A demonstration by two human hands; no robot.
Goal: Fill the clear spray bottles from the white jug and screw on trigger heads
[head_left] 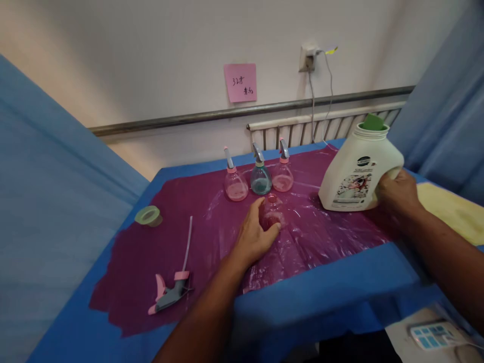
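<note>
My left hand [255,233] curves round a small pink see-through bottle [274,214] whose top is uncovered. By its handle, my right hand [399,191] grips a large cream jug [355,174], upright over the purple sheet, with a green spout in its uncapped neck. Behind the small bottle stand a pink spray bottle [236,186], a teal spray bottle [260,179] and another pink spray bottle [283,176], each with its trigger head on. A loose grey and pink spray head [172,294] with a thin tube lies at the front left.
A pale green cap [148,216] sits on the left of the purple sheet [147,262]. Yellow cloth [451,209] lies at the right. Behind the blue table, cables hang from a wall socket [308,58]. Blue curtains flank both sides.
</note>
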